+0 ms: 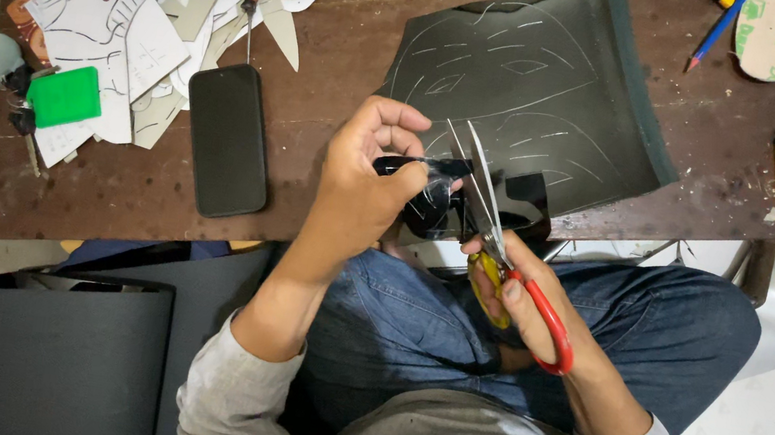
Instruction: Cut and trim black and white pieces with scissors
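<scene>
Your left hand [363, 179]: fingers pinching a small black sheet piece [432, 188] at its upper edge. Your right hand [527, 303]: fingers curled shut through the red and yellow handles of scissors [495, 243], blades parted just right of your left fingertips. Beyond the fingers: large dark marked sheet [546, 98], black phone [227, 139] on brown table [354, 21]

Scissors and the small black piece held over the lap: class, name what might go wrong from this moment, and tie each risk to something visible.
1. The left hand pinches the small black piece right beside the open blades of the scissors, so its fingertips could get nicked.
2. The right hand cuts above the lap, so offcuts would probably drop onto the jeans or the floor.
3. The piece looks thin and glossy, so it may slip or bend, spoiling the cut line.
</scene>
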